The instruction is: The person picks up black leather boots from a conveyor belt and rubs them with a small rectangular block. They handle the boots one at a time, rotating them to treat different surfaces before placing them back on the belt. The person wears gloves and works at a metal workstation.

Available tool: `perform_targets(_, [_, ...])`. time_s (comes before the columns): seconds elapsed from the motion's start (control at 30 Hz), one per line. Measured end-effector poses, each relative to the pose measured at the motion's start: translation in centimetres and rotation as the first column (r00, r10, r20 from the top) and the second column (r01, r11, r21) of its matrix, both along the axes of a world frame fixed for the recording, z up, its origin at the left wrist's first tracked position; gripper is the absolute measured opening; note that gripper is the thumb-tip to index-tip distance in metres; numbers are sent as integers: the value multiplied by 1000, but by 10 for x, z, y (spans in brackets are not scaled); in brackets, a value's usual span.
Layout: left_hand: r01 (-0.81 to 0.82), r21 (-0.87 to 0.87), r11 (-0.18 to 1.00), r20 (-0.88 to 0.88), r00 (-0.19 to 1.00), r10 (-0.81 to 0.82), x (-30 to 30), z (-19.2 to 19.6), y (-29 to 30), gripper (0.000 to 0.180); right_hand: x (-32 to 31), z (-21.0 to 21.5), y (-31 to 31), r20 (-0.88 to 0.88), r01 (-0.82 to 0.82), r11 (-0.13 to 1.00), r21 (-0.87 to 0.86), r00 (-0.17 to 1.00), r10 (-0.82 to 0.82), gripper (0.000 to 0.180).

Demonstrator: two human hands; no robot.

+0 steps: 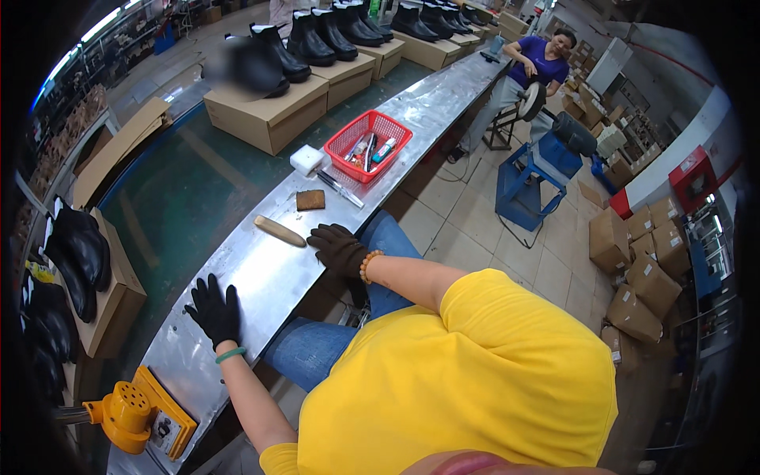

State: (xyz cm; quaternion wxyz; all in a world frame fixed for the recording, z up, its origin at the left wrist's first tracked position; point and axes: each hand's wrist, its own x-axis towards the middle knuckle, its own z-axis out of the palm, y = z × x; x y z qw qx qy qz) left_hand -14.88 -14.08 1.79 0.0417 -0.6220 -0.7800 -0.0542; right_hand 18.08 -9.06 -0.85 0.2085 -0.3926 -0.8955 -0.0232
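My left hand point(215, 313), in a black glove, lies flat on the metal workbench point(257, 273) with fingers spread and nothing in it. My right hand point(340, 248), in a dark glove, rests at the bench's near edge with fingers stretched out, holding nothing. Just left of its fingertips lies a tapered wooden stick point(279, 231). Beyond the stick is a brown rectangular block point(310, 199). Farther along lie a slim pen-like tool point(342, 190) and a white foam-like block point(306, 159). A red plastic basket point(345, 167) beside them holds several small tubes and tools.
A yellow machine or lamp head point(127, 416) stands at the bench's near left end. Black boots point(313, 39) stand on cardboard boxes point(269, 115) across the green surface point(182, 170). Rightward are a blue metal stand point(530, 186), cartons point(637, 301) and a seated person point(545, 63) in purple.
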Motion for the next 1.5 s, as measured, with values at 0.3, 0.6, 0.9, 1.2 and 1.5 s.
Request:
perform_targets(0.3, [15,-132,991,48,999,-8,58,20,-42,79,2,13,14,15,30,931,-365,1000,-26,50])
perform_targets(0.6, [260,-185,948,-20,963,-268,141,31,-38,91,24,54,24,-550,-140,916,-376,829,-99,36])
perform_targets(0.9, [240,-52,969,-99,965,-244,148,17,-29,88,230,34,12,-269,725,462,-511,375,-887,26])
perform_targets(1.2, [260,-76,963,-98,959,-266,148,14,-26,90,259,-112,-38,445,801,-61,-596,265,-855,38])
perform_targets(1.5, [251,-50,967,-77,964,-255,151,15,-27,88,274,-110,-53,314,750,-77,-657,180,-932,30])
